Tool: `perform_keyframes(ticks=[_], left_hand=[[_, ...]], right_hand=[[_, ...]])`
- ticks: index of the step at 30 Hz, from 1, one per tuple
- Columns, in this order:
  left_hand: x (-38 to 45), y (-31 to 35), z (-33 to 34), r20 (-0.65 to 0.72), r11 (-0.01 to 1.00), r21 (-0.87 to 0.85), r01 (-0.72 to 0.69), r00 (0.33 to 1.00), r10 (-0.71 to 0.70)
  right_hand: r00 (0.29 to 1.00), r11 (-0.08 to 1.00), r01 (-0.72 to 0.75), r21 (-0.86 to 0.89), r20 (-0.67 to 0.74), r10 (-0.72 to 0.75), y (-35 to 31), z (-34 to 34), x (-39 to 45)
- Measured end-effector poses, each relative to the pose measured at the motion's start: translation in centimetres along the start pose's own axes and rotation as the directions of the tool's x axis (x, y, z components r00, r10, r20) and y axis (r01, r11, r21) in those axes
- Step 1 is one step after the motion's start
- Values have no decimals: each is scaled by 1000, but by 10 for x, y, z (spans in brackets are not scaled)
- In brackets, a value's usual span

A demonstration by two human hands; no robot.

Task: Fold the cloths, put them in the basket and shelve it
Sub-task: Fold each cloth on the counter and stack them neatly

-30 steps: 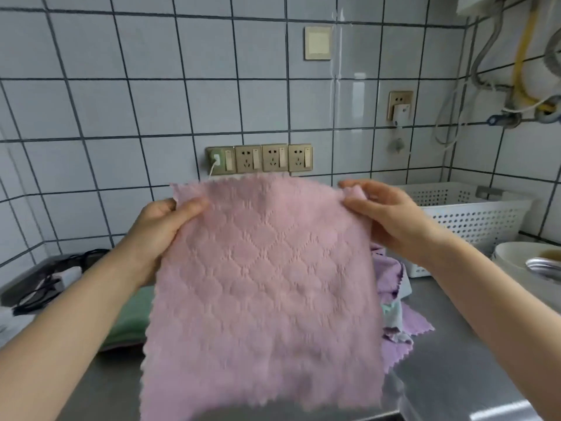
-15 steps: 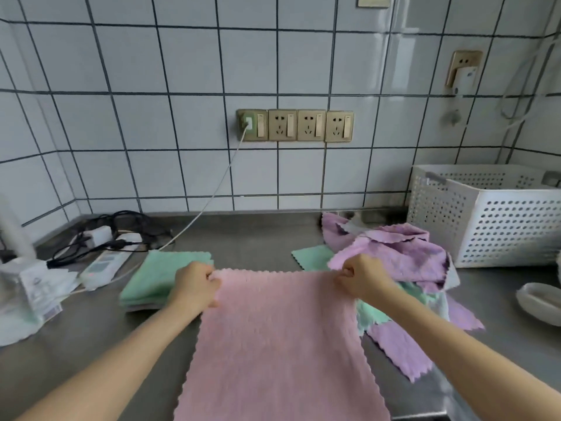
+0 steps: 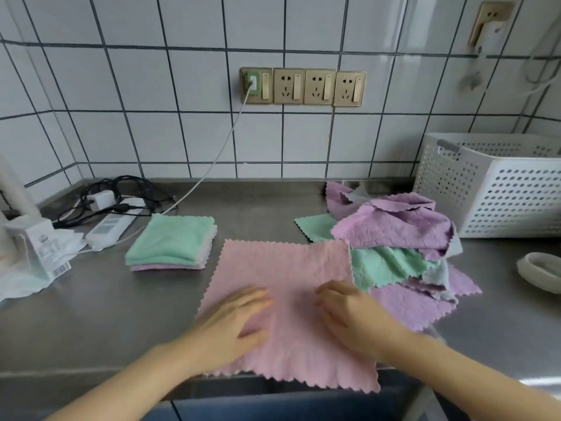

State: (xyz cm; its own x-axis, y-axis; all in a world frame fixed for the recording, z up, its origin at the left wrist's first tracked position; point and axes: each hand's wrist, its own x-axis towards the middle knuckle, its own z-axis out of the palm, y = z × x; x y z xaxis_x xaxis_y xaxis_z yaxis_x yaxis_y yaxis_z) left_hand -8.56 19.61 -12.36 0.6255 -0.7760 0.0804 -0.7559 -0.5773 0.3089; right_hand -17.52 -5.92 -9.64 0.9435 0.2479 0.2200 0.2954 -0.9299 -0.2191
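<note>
A pink cloth (image 3: 285,268) lies spread flat on the steel counter (image 3: 91,314), its near edge hanging over the front. My left hand (image 3: 233,323) and my right hand (image 3: 352,314) rest flat on its near half, fingers relaxed. To the right is a loose heap of purple, green and grey cloths (image 3: 397,238), partly under the pink cloth's right edge. A stack of folded cloths (image 3: 173,243), green on top, sits to the left. The white perforated basket (image 3: 498,189) stands at the back right.
A power strip with tangled cables (image 3: 112,220) and a plastic-wrapped package (image 3: 33,253) lie at the left. A white dish (image 3: 540,271) sits at the right edge. Wall sockets (image 3: 303,86) are on the tiled wall behind.
The pink cloth went from held up in the air to laid flat on the counter. Both hands let go of its top corners and slid back onto its near half.
</note>
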Motion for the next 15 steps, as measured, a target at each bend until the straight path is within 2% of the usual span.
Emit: perform_keyframes(ticks=[4,8,11,15], left_hand=[[-36,5,0,87,992,120,-38,996,27],[-55,10,0,87,981,189,-35,996,19],[-65,8,-1,2,990,142,-22,1000,22],[-78,-3,-8,-145,998,54,-25,989,32]], right_hand=[[989,989,119,-93,102,-109,-22,7,-40],[973,947,193,-258,178,-150,-24,6,-56],[969,931,216,-296,183,-166,-24,6,-63],[967,936,240,-257,143,-209,-21,-3,-65]])
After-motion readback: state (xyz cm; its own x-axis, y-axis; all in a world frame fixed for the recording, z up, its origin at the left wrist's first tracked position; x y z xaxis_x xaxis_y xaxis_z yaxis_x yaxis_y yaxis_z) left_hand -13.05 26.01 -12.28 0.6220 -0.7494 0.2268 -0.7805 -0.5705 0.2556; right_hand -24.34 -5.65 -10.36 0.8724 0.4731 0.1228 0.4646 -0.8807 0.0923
